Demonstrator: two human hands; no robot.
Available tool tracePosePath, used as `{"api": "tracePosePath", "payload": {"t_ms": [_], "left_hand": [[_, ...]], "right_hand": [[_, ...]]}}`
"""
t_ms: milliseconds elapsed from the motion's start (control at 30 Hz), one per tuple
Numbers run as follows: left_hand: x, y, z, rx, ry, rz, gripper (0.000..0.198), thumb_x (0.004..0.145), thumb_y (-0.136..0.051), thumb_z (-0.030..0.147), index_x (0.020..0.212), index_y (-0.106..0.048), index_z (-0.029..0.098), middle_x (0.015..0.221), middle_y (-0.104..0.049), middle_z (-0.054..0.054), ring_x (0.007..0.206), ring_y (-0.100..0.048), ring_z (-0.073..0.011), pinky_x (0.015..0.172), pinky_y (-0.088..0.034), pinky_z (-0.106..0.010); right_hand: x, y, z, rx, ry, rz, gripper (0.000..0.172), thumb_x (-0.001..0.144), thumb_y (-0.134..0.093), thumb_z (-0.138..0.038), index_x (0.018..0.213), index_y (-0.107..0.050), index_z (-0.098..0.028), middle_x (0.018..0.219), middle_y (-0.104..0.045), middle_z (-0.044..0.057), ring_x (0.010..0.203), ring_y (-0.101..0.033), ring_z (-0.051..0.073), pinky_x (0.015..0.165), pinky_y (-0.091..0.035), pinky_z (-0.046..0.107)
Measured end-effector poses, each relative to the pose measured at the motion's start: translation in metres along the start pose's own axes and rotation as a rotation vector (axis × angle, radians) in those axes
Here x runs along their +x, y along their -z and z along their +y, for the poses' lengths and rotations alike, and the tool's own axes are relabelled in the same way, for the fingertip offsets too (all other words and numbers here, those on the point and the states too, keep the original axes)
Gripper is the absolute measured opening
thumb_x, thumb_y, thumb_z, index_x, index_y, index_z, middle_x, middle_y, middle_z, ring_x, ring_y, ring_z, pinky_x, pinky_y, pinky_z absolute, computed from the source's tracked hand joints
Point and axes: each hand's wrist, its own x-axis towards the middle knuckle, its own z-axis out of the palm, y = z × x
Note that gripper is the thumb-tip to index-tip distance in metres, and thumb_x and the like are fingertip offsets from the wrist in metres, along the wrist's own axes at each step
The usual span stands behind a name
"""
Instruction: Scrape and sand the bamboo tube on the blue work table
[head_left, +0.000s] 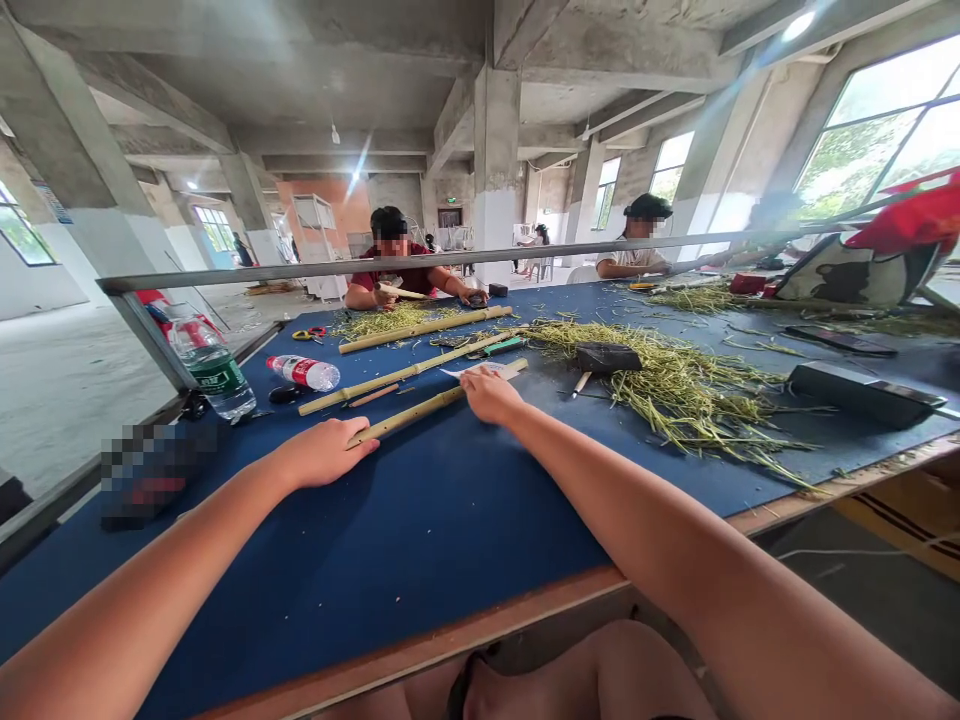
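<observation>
My left hand (pixel 330 450) is wrapped round the near end of a pale bamboo stick (pixel 416 413), which slants away to the right just above the blue tabletop (pixel 360 570). Farther along the same stick, my right hand (pixel 491 393) is closed over a thin white piece that looks like paper (pixel 450 373). Whether that piece wraps the stick is hidden by my fingers. The stick's far end (pixel 517 367) sticks out beyond my right hand. Small dark spots mark its surface. A longer jointed bamboo stick (pixel 375 379) lies behind it, with a thin brown stick (pixel 373 396) alongside.
Heaped yellow-green shavings (pixel 675 390) and a dark block (pixel 607 357) lie right of my hands. At left are a green-labelled bottle (pixel 217 375), a red-labelled bottle (pixel 304 373) and scissors (pixel 309 333). A metal bar (pixel 300 270) crosses before two people across the table.
</observation>
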Motion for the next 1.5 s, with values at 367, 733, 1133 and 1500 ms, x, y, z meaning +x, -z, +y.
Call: {"api": "tracePosePath", "payload": {"t_ms": [367,733,1133,1500], "left_hand": [[0.000,-0.001,-0.001,-0.011,-0.003,0.013,0.046,0.093,-0.037,0.067,0.096,-0.060,0.026,0.086,-0.071,-0.005,0.077,-0.065,-0.0243,0.064,-0.036,-0.032],[-0.002,0.003,0.004,0.028,-0.005,0.000,0.041,0.094,-0.038,0.062,0.093,-0.057,0.025,0.089,-0.071,-0.007,0.077,-0.065,-0.0246,0.061,-0.034,-0.032],[-0.003,0.002,0.003,0.018,-0.002,0.006,0.046,0.095,-0.034,0.065,0.098,-0.059,0.026,0.091,-0.071,-0.008,0.080,-0.065,-0.0257,0.063,-0.036,-0.033],[0.001,-0.001,-0.001,-0.016,-0.022,0.012,0.040,0.094,-0.039,0.061,0.091,-0.056,0.025,0.085,-0.070,-0.006,0.073,-0.064,-0.0224,0.061,-0.035,-0.032]], "right_hand": [[0.004,-0.002,-0.001,0.068,0.089,0.001,0.048,0.107,-0.028,-0.025,0.143,-0.060,-0.019,0.150,-0.056,0.011,0.145,-0.042,0.026,0.121,-0.028,0.045],[-0.003,-0.005,-0.024,0.092,0.130,-0.023,0.048,0.109,-0.030,-0.030,0.149,-0.052,-0.015,0.156,-0.051,0.011,0.150,-0.036,0.025,0.124,-0.025,0.042],[0.003,0.007,0.009,-0.020,0.040,-0.020,0.047,0.105,-0.031,-0.018,0.141,-0.061,-0.016,0.146,-0.059,0.015,0.141,-0.047,0.027,0.118,-0.033,0.045],[-0.005,-0.002,-0.039,0.096,0.290,0.017,0.045,0.107,-0.034,-0.027,0.142,-0.061,-0.019,0.149,-0.058,0.009,0.141,-0.049,0.024,0.118,-0.035,0.037]]}}
